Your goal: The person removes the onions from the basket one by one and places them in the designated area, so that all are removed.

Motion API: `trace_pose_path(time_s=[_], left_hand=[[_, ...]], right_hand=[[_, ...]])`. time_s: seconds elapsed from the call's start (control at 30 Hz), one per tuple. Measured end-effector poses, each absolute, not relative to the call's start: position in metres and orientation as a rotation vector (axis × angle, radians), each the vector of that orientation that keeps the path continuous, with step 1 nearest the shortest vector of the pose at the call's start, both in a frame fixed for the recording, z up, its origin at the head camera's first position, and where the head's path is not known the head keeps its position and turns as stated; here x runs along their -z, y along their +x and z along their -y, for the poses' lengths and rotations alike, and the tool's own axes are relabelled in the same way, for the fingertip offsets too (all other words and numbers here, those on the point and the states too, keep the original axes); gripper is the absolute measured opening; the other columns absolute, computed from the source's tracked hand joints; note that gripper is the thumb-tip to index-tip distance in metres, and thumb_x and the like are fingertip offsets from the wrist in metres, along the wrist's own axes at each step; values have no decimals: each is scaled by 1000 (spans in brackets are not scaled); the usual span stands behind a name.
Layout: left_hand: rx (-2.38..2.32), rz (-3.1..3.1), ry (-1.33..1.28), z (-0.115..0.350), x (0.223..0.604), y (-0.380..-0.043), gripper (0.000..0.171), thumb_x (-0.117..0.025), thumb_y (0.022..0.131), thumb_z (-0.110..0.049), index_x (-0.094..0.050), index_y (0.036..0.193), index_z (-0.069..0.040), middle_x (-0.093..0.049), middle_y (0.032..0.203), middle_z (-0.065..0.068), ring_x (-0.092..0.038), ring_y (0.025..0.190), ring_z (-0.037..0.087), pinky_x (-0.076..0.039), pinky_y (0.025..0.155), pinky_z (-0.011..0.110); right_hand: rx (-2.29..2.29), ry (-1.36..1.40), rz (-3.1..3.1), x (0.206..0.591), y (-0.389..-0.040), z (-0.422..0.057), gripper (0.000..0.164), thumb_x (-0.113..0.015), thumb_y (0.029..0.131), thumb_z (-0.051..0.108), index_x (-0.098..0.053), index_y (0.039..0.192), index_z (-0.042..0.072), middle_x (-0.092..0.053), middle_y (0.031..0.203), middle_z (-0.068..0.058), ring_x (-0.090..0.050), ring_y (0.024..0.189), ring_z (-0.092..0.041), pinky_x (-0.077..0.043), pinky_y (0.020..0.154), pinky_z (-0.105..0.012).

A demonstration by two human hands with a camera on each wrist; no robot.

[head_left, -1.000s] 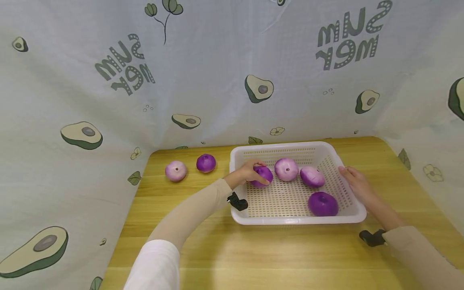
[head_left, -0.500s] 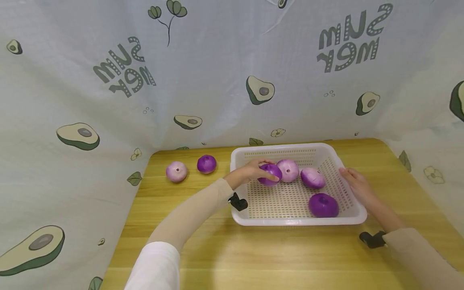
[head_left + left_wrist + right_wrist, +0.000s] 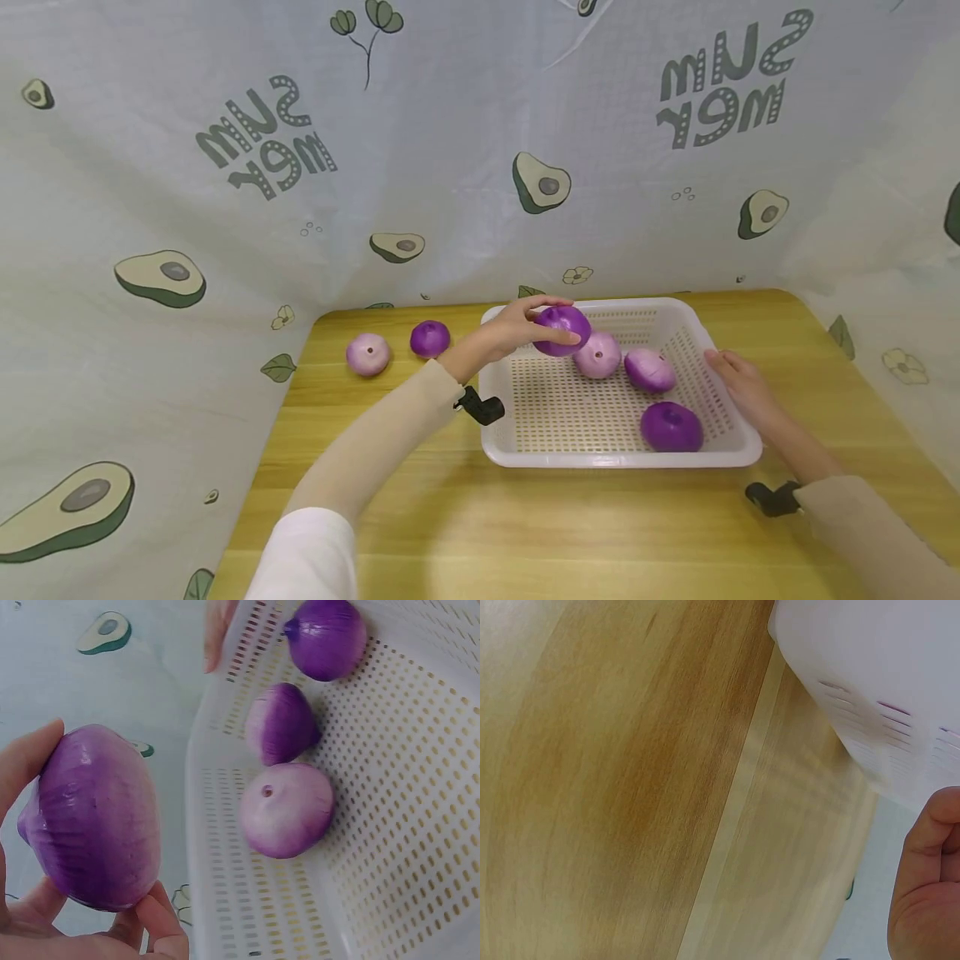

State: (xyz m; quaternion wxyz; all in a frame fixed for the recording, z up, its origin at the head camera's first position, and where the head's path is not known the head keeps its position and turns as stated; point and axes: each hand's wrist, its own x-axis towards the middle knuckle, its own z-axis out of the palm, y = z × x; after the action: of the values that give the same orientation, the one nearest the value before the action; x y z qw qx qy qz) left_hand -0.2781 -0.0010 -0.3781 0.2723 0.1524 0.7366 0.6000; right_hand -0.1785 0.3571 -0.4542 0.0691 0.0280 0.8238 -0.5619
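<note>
My left hand [image 3: 512,332] holds a purple onion [image 3: 564,327], thumb on its near side and fingers on the far side. The onion is up above the left part of a white plastic basket [image 3: 615,459]. In the left wrist view that onion [image 3: 97,817] shows a purple top and a paler base. My right hand [image 3: 741,387] grips the basket's right rim, its thumb on top. Inside the basket lie a pale pink onion [image 3: 597,357], a pink-and-purple onion [image 3: 649,371] and a dark purple onion [image 3: 672,427].
A pale onion [image 3: 368,355] and a purple onion [image 3: 430,338] sit on the wooden table [image 3: 465,533] left of the basket. A cloth printed with avocados [image 3: 450,167] hangs behind and along both sides. Small black devices sit at both wrists.
My left hand has lifted the purple onion from the basket's left part, moving it up and slightly right. My right hand stays on the rim, and the other onions keep their places.
</note>
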Motion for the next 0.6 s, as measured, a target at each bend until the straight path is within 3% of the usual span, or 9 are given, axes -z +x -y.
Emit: trace_pose_path(time_s=[0.23,0.37,0.6], left_hand=[[-1580,-2062,424,22,361,-277,62,-84,82,-20,-60,138,-22,-50,137,7,-48,124,25,-49,99,41],[-1606,-2066,394,37,355,-277,64,-83,82,-20,-57,140,-23,-48,141,10,-47,127,28,-44,105,46],[-1669,-2119,349,66,356,-279,62,-85,81,-24,-60,138,-27,-51,135,9,-49,124,29,-42,105,51]], right_hand=[[1667,87,-2492,455,-178,-357,54,-32,110,39,-38,126,-12,-72,92,-3,-72,74,-17,-61,62,-43],[1656,111,-2486,455,-177,-356,57,-32,109,42,-37,127,-11,-71,92,1,-71,74,-14,-61,62,-42],[1617,109,-2518,455,-176,-355,59,-31,109,42,-36,132,-12,-72,96,-9,-70,74,-12,-61,63,-40]])
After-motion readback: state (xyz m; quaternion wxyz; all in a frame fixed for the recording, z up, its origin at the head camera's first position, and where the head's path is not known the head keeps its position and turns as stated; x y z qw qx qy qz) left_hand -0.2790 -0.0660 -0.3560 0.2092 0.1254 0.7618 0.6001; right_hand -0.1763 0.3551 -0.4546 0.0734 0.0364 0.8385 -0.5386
